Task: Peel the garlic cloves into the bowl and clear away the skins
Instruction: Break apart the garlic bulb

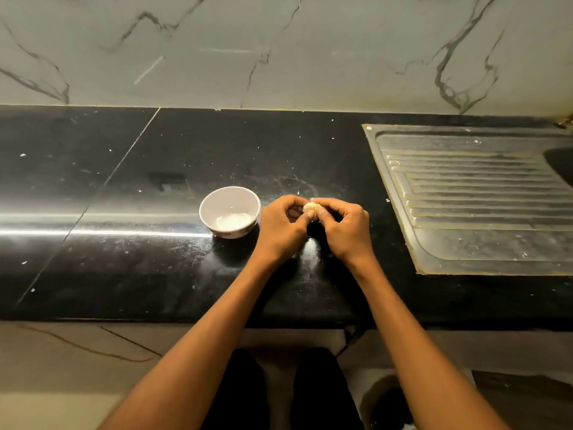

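Note:
A small pale garlic piece (311,207) is held over the black counter between both hands. My left hand (283,226) pinches it from the left with curled fingers. My right hand (342,226) pinches it from the right, thumb and fingertips on it. A white bowl (229,211) stands upright just left of my left hand; I see only a bright glare on its bottom. Most of the garlic is hidden by my fingers.
The black counter (139,259) carries scattered white flecks. A steel sink drainboard (471,197) lies to the right, its basin at the far right edge. A marble wall rises behind. The counter's front edge runs under my forearms.

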A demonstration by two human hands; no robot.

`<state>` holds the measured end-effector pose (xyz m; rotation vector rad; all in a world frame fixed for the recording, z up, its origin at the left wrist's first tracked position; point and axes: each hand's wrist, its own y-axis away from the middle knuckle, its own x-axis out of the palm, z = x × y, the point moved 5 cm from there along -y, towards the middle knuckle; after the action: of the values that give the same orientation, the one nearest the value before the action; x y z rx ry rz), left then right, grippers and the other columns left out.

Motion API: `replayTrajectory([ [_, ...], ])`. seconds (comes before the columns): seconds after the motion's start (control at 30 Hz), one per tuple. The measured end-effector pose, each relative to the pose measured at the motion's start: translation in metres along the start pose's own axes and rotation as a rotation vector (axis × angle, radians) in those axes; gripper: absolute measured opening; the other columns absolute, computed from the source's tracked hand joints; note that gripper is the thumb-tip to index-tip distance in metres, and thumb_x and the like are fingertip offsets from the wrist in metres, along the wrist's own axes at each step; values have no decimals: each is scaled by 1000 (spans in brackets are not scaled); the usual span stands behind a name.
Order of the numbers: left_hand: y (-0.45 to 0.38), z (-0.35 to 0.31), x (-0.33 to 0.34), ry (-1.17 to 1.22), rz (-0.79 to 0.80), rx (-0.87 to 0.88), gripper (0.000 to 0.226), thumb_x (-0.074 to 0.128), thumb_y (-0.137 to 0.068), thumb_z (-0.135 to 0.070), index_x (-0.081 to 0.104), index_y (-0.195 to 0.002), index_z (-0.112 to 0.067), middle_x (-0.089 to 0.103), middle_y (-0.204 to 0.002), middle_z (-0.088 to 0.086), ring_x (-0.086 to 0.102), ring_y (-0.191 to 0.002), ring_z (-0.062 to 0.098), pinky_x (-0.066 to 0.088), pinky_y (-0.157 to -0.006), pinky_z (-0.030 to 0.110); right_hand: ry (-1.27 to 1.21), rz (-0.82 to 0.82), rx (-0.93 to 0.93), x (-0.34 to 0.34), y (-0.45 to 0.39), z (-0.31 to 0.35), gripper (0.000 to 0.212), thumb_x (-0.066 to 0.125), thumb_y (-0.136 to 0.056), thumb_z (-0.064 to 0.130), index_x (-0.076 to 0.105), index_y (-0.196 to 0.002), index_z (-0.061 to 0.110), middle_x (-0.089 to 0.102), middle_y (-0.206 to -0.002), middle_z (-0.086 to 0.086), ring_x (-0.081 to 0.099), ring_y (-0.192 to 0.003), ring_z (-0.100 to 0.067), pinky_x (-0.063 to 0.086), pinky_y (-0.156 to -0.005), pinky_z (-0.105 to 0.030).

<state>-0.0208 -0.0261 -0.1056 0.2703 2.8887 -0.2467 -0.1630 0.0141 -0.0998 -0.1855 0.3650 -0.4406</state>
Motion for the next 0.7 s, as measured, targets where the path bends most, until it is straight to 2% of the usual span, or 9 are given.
replayTrajectory([
  [0.13, 1, -3, -1, 20, -2, 25, 8, 74, -82, -20, 74, -90, -22, 76, -79, 0, 72, -74, 15, 62, -76, 43, -12, -14, 2, -1, 0, 0, 17, 72, -94, 11, 81, -107, 14, 79, -98, 4, 74, -91, -4, 60, -84, -24],
  [0.23, 1, -4, -2, 32, -23, 33, 14, 76, -88, -10, 74, -91, -23, 77, -81, 0, 75, -78, 16, 62, -80, 42, -15, -19, 6, -2, 0, -2, 20, 72, -93, 11, 80, -110, 17, 79, -97, 6, 74, -89, -8, 62, -85, -35],
  [0.37, 1, -3, -3, 38, -21, 53, 10, 75, -90, -10, 75, -96, -17, 78, -81, -1, 76, -81, 15, 63, -83, 44, -47, -5, 17, 0, -1, -3, 21, 71, -91, 13, 81, -108, 21, 79, -87, 5, 76, -83, -15, 64, -80, -46],
  [0.5, -2, -1, -2, 49, -21, 64, 15, 74, -90, -8, 74, -102, -17, 78, -84, 0, 76, -83, 17, 63, -82, 45, -60, 9, 4, -1, 0, -1, 28, 70, -84, 25, 81, -109, 22, 77, -76, 1, 75, -72, -22, 64, -73, -41],
  [0.63, -3, -2, -3, 81, -50, 81, 20, 75, -89, -4, 71, -103, -17, 76, -87, 2, 75, -84, 18, 63, -79, 36, -58, -15, 9, -2, 0, 1, 22, 71, -90, 7, 81, -108, 15, 78, -77, -1, 73, -63, -15, 59, -62, -31],
  [0.7, -3, -3, -3, 84, -61, 99, 25, 77, -86, -2, 70, -102, -21, 74, -87, 2, 73, -83, 17, 63, -76, 33, -48, -34, 9, -2, 1, 2, 15, 74, -91, 9, 81, -103, 13, 78, -75, 0, 74, -64, -14, 60, -62, -31],
])
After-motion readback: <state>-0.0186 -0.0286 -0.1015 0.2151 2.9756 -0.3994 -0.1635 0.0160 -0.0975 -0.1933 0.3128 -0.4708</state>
